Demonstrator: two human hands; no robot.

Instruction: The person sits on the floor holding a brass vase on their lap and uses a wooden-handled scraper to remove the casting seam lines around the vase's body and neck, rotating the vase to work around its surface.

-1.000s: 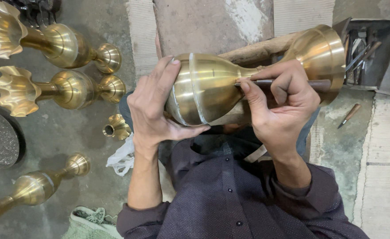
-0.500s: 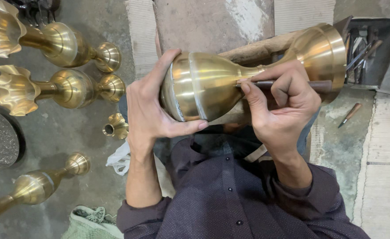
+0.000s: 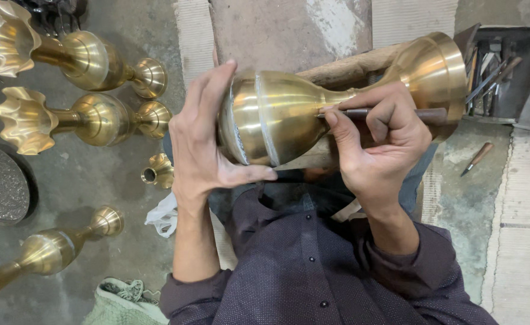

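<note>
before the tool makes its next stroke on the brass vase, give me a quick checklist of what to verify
1. Left hand steadies the brass vase, palm on the rounded body, thumb underneath: ok.
2. Right hand grips the wooden-handled tool, fingers wrapped round the handle: ok.
3. Tool tip meets the vase's narrow neck: ok, though how sharp it is, cannot tell.
4. Vase rests on the wooden block: ok, but whether it is fixed there, cannot tell.
5. Finished brass vases on the floor lie apart from both arms: ok.
6. Loose chisel on the floor beside the right arm is off the work: ok.

Tool (image 3: 391,112) tip behind right hand (image 3: 376,150); bottom-left vase (image 3: 36,256) cropped
</note>
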